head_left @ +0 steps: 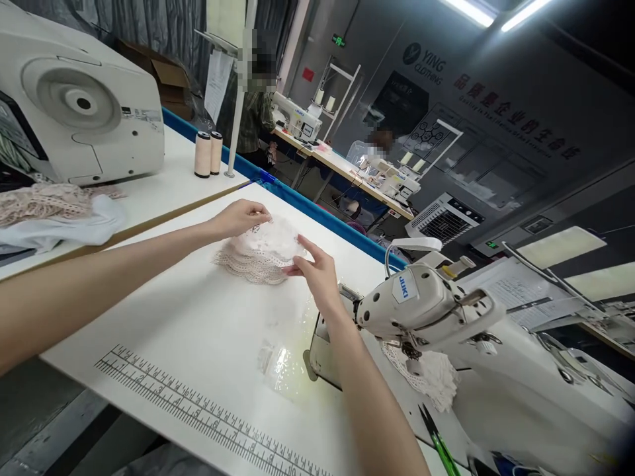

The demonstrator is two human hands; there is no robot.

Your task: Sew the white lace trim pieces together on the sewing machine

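Observation:
A small pile of pale pink, scallop-edged lace pieces point(265, 254) lies on the white sewing table. At the pile's far left edge, my left hand point(241, 219) is closed in a pinch on the top lace piece. My right hand point(320, 271) is at the pile's right side, thumb and fingers apart, fingertips at the lace edge. More lace point(436, 380) lies by the needle area of the JUKI sewing machine point(421, 301), to the right of my right forearm.
Green-handled tweezers point(439, 439) lie at the lower right. A printed ruler point(198, 410) runs along the table's front edge. At the left stand another machine point(84, 99), two thread spools point(202, 155) and a lace heap point(44, 205). Two people are at the back.

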